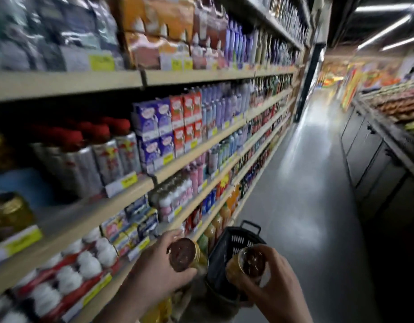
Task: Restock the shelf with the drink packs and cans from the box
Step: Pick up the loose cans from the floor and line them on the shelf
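My left hand (pixel 154 269) grips a gold can (pixel 186 254) with a dark end facing me, low in the view beside the shelf edge. My right hand (pixel 276 283) grips a second gold can (pixel 250 262) of the same kind, just right of the first. Both cans hang above a dark plastic basket (pixel 234 243) on the floor. The shelf (pixel 140 185) runs along my left with silver red-capped cans (pixel 103 157) and gold cans (pixel 7 213) at the far left. The whole view is blurred.
Purple and red drink cartons (pixel 164 127) stand further along the shelf, with bottles below. White-topped multipacks (pixel 68 271) fill the lower left shelf. An open grey aisle floor (pixel 306 183) stretches ahead, with a dark display counter (pixel 374 155) on the right.
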{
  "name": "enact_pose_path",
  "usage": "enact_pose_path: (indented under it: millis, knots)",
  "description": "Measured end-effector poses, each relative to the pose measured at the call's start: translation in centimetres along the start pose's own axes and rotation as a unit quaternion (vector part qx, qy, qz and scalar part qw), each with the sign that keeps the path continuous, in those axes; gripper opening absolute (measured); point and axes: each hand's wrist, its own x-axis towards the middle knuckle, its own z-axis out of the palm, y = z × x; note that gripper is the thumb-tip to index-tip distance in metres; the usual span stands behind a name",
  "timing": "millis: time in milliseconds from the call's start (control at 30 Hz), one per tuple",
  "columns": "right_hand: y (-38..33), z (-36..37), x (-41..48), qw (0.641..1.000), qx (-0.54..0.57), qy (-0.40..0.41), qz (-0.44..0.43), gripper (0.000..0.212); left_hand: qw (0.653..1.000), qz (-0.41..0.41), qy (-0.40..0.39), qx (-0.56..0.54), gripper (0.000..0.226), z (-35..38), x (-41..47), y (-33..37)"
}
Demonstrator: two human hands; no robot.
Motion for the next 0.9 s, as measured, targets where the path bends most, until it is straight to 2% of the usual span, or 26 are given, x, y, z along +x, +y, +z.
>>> enact_pose_path:
  millis: [133,200,367,600,767,900]
  knots:
    - [-4.7,-0.2,1.4,0.998,0.058,0.005,-0.038,0.054,0.995,0.029,0.090,-0.036,0.071,-4.7,-2.1,1.2]
    - [-6.5,0.4,2.1,0.995,0.094,0.000,-0.047,0.051,0.991,0.041,0.107,-0.067,0.072,-6.3,-3.0,1.2]
    - [-10.1,2.7,4.2,0.981,0.174,-0.056,-0.073,0.054,0.981,0.043,0.169,-0.081,0.059,-9.2,-5.5,1.1]
    - [-13.9,6.9,8.8,0.956,0.217,-0.143,-0.135,0.049,0.957,-0.020,0.274,-0.089,0.060,-11.7,-7.3,0.7]
    - [-16.4,9.9,12.0,0.924,0.255,-0.222,-0.178,0.050,0.925,-0.082,0.356,-0.106,0.067,-12.7,-7.6,0.9]
    - [-18.4,11.5,13.9,0.899,0.262,-0.271,-0.224,0.051,0.902,-0.110,0.409,-0.088,0.058,-13.2,-7.9,1.4]
